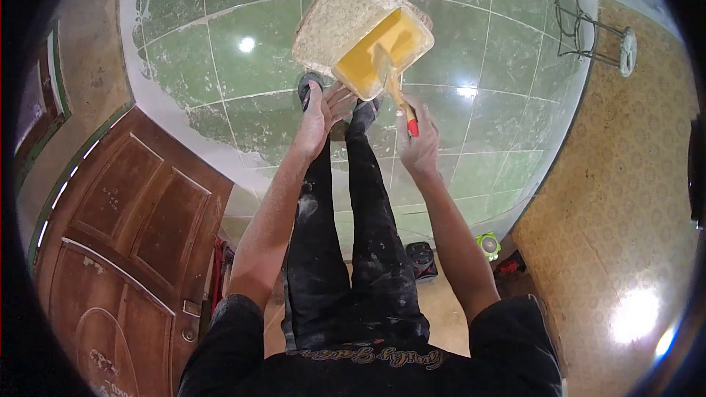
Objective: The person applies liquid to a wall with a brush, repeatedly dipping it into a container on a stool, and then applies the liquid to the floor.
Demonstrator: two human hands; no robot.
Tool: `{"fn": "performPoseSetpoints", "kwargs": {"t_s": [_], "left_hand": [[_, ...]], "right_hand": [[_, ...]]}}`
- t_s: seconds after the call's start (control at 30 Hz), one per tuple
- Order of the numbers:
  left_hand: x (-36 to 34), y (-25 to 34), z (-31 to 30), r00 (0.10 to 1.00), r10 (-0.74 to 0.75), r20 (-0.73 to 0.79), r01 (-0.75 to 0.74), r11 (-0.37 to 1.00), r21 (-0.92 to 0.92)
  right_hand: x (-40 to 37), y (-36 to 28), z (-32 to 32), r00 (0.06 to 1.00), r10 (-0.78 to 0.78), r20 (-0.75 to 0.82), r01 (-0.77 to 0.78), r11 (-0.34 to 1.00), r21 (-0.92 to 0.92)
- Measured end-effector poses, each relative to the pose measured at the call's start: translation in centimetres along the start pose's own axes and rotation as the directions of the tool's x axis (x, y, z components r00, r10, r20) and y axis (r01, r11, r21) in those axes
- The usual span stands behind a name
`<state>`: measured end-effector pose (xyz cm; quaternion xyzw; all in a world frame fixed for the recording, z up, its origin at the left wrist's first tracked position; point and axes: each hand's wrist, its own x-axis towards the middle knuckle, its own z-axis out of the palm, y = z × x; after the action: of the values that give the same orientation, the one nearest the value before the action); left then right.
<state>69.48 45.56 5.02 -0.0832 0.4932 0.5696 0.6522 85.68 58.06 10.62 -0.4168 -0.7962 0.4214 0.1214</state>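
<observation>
A yellow tub (pixel 360 56) with a whitish, coated rim tilts over the edge of a rough pale slab or bag (pixel 331 18) on the floor. My right hand (pixel 419 140) is wrapped round the wooden handle of a trowel (pixel 392 84); the handle has a red end, and the blade reaches into the tub. My left hand (pixel 323 114) is beside the tub's near left corner, fingers spread, palm partly showing. Whether its fingertips touch the tub is unclear. Pale dust covers both hands.
Green tiles (pixel 257 66) with white smears cover the floor. A metal stool (pixel 588 40) lies on its side at the upper right. To the left is a brown wooden door (pixel 147 213). A black object (pixel 421 261) and a green round item (pixel 488 245) are behind my legs.
</observation>
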Motion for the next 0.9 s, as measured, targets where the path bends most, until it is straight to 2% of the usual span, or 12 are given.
{"fn": "performPoseSetpoints", "kwargs": {"t_s": [0.03,0.1,0.23,0.3,0.43,0.5,0.63,0.7,0.83,0.9], "left_hand": [[-0.1,0.0,0.0,1.000,0.006,0.006,-0.006,1.000,-0.007],[-0.3,-0.2,0.2,1.000,0.018,0.004,-0.019,1.000,0.004],[-0.1,-0.5,0.3,0.999,0.039,0.006,-0.039,0.999,0.020],[-0.1,-0.7,0.4,0.999,0.038,-0.010,-0.038,0.999,0.012],[-0.3,-0.8,0.7,0.998,0.060,-0.017,-0.060,0.998,0.014],[-0.3,-1.0,0.8,0.998,0.062,-0.018,-0.062,0.998,0.004],[-0.3,-1.3,1.0,0.997,0.066,-0.045,-0.067,0.997,-0.025],[-0.2,-1.3,1.1,0.996,0.081,-0.033,-0.082,0.996,-0.026],[-0.5,-1.8,1.1,0.994,0.107,-0.020,-0.108,0.994,-0.032],[-0.3,-1.8,1.3,0.993,0.114,-0.021,-0.114,0.992,-0.044]], "right_hand": [[-0.2,-0.1,-0.1,1.000,-0.008,-0.001,0.008,1.000,-0.001],[-0.7,-0.2,-0.1,0.995,0.104,0.004,-0.104,0.995,-0.005],[-1.1,-0.3,-0.3,0.999,0.004,-0.032,-0.004,1.000,0.021],[-1.4,-0.4,-0.4,0.996,0.026,-0.084,-0.024,0.999,0.029],[-1.9,-0.2,-0.7,0.998,0.031,-0.057,-0.030,0.999,0.011],[-2.0,-0.2,-0.8,0.991,0.031,-0.132,-0.025,0.999,0.046],[-2.0,-0.1,-1.1,0.992,0.110,-0.056,-0.109,0.994,0.027],[-2.1,-0.1,-1.0,0.988,0.055,-0.147,-0.046,0.997,0.063],[-2.0,0.0,-1.4,0.993,0.113,-0.035,-0.113,0.994,0.002],[-2.1,0.0,-1.0,0.988,0.107,-0.114,-0.097,0.991,0.094]]}}
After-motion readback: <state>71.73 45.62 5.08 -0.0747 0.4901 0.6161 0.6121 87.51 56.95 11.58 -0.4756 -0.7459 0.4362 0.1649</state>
